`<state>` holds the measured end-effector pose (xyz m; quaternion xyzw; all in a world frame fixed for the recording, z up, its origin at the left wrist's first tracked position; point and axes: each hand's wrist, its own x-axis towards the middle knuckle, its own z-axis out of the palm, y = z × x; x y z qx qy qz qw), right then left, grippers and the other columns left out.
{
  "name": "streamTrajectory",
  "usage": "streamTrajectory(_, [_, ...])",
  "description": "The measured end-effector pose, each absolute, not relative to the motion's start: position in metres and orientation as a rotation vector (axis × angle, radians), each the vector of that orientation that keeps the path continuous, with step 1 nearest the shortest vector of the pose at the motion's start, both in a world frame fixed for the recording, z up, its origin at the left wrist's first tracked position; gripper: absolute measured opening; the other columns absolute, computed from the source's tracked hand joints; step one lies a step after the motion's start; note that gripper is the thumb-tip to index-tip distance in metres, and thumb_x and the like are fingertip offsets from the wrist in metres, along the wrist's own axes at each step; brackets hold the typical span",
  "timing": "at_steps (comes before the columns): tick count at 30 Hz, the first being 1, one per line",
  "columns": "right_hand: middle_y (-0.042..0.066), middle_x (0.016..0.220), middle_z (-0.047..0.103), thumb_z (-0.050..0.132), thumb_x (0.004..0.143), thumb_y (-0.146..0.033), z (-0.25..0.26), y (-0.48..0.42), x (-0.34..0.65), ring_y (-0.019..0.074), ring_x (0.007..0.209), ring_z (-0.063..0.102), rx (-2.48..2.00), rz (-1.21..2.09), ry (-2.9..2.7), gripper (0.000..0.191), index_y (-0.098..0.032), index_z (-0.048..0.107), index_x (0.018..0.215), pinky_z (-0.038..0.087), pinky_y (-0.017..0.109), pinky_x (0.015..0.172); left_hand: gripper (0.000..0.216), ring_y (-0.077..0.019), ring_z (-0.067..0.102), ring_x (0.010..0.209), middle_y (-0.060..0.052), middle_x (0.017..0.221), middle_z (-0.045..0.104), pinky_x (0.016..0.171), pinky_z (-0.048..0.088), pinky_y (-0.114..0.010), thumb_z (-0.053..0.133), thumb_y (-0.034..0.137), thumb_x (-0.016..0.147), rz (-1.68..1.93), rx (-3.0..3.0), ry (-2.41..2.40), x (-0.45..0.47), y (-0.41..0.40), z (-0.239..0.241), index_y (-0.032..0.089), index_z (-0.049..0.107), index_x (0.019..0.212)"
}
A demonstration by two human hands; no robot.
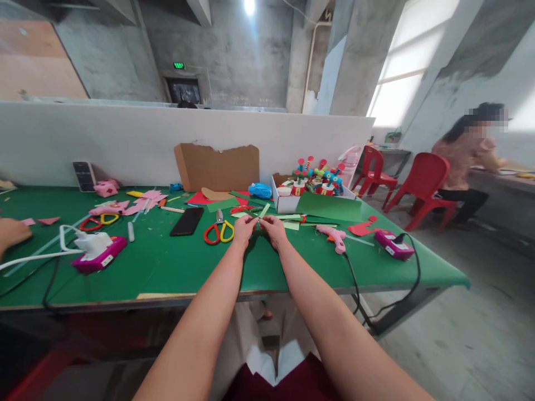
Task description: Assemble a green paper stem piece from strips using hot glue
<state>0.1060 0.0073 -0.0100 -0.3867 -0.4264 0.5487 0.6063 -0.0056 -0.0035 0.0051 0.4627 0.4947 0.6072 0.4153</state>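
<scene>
Head view: a person's two bare hands meet over a green table (154, 262), their fingertips covering the lower end of a pale green strip (264, 210); a darker green piece beside it is too small to make out clearly. At the left edge, another person's hand (13, 234) is cut off by the frame. The strip stands out between the hands near the middle of the table, its long axis slanting, the free end pointing away from the wearer and to the right. The fingers of the left hand (243, 229) and right hand (273, 229) are drawn together and pinched on the strip, the two hands almost touching; exactly how each grips it is hidden. Just left of the left hand lie scissors (219, 228) with red and yellow handles, then a black phone (186, 221). Right of the right hand is a pink glue gun (334, 236); beyond it stands a white box (288, 201) of colourful figures (321, 177).
</scene>
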Motion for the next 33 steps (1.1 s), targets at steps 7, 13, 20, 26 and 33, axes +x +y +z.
streamTrajectory(7, [-0.005,0.061,0.063,0.079,0.057,-0.028,-0.0127,0.0096,0.1040,0.0112,0.057,0.060,-0.927,1.253,-1.016,0.027,-0.020,0.058,0.071,0.051,0.026,0.062,0.024,-0.0099,0.045,0.047,0.005,0.047,0.049,0.049,0.034,-0.022,0.073,0.030,0.065,1.520,1.180,1.205,-0.0057,-0.0049,0.0047,0.018,0.054,0.056])
streamTrajectory(13, [-0.006,0.055,0.060,0.079,0.057,-0.026,-0.0099,0.0065,0.1032,0.0113,0.054,0.059,-0.955,1.251,-1.000,0.026,-0.020,0.056,0.066,0.050,0.025,0.058,0.024,-0.0096,0.044,0.047,0.005,0.047,0.049,0.048,0.034,-0.022,0.073,0.032,0.063,1.511,1.179,1.205,-0.0061,-0.0027,0.0022,0.018,0.055,0.056])
streamTrajectory(20, [-0.005,0.056,0.062,0.078,0.061,-0.022,-0.0058,0.0055,0.1055,0.0108,0.056,0.062,-0.926,1.302,-0.889,0.024,-0.020,0.055,0.065,0.052,0.023,0.060,0.021,-0.0102,0.050,0.050,0.002,0.057,0.058,0.050,0.040,-0.022,0.071,0.035,0.068,1.549,1.088,1.136,-0.0051,-0.0007,0.0004,0.016,0.066,0.076])
streamTrajectory(26, [-0.005,0.057,0.061,0.079,0.063,-0.020,-0.0040,0.0055,0.1058,0.0104,0.056,0.062,-0.908,1.305,-0.821,0.025,-0.020,0.054,0.065,0.053,0.023,0.062,0.023,-0.0108,0.052,0.053,0.001,0.059,0.059,0.051,0.041,-0.022,0.069,0.037,0.071,1.536,1.108,1.110,-0.0047,-0.0017,0.0004,0.016,0.067,0.080])
streamTrajectory(33, [-0.005,0.058,0.063,0.081,0.060,-0.022,-0.0036,0.0038,0.1047,0.0113,0.058,0.063,-0.903,1.309,-0.831,0.027,-0.020,0.055,0.065,0.054,0.024,0.062,0.020,-0.0116,0.053,0.055,-0.001,0.063,0.062,0.053,0.041,-0.023,0.069,0.034,0.070,1.512,1.131,1.104,-0.0033,-0.0041,0.0027,0.015,0.067,0.076])
